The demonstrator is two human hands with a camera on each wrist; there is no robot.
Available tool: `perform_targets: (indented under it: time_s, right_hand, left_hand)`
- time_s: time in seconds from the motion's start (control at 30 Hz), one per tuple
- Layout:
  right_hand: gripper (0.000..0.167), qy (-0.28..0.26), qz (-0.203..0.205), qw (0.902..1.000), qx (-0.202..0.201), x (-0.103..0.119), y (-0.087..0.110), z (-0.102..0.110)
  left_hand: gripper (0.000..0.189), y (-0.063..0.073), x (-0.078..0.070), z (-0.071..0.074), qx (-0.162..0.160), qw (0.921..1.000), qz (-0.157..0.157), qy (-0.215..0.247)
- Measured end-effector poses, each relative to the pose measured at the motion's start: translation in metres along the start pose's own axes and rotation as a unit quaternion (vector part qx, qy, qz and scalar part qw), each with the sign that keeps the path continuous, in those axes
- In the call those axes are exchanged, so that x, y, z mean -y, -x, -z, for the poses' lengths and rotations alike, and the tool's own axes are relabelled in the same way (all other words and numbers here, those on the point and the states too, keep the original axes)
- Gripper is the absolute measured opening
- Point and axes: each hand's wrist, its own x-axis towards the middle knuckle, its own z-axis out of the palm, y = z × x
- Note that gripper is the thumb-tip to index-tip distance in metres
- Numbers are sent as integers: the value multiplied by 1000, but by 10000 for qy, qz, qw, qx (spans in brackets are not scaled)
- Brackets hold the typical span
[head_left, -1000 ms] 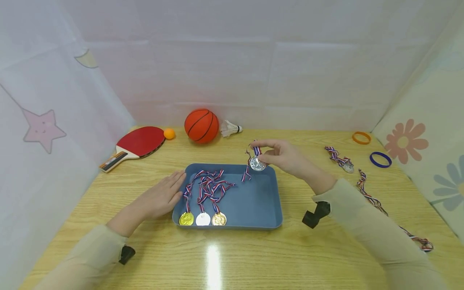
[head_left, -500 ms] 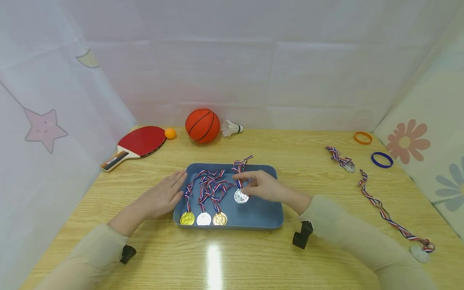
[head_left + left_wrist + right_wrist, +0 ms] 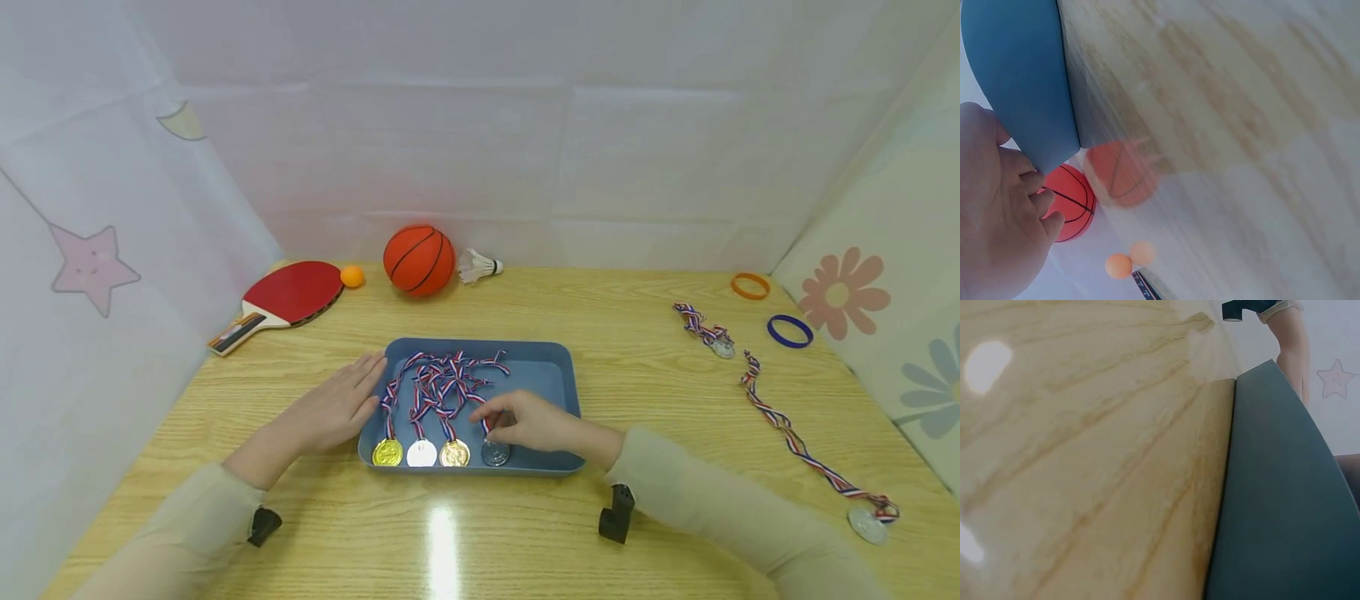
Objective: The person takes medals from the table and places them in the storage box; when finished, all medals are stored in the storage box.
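My right hand [image 3: 528,423] is inside the blue tray [image 3: 540,472], with thumb and fingers pinching the striped ribbon just above a silver medal [image 3: 495,452]. That medal looks dark and lies low by the tray's near wall. In a row to its left are a gold medal [image 3: 387,452], a whitish silver one [image 3: 422,453] and a bronze-toned one [image 3: 454,454], their red, white and blue ribbons [image 3: 442,387] tangled behind them. My left hand [image 3: 341,404] rests with straight fingers along the tray's left side. In the right wrist view the tray's wall hides the right hand's fingers.
Two more silver medals [image 3: 722,347] [image 3: 867,526] lie at the right. Near them are an orange wristband [image 3: 750,286] and a blue wristband [image 3: 790,330]. Along the back sit a table tennis paddle [image 3: 294,292], an orange ball [image 3: 352,276], a small basketball [image 3: 419,260] and a shuttlecock [image 3: 478,266].
My right hand has carried the silver medal from above the tray's back edge down and left, to beside the bronze-toned medal. Its ribbon now lies in the tray. The left hand has stayed put.
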Motion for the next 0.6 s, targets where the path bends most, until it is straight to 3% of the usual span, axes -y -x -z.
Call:
perform_targets:
  time_s: [0.33,0.6]
  right_hand:
    - [26,140,-149,9998,-84,-7,-2,-7]
    - [26,705,-82,9974,-127,-12,-6,-10]
  left_hand:
    - [57,0,0,0,-19,10000,-17,7]
    - [57,-1,0,0,-6,10000,-7,-15]
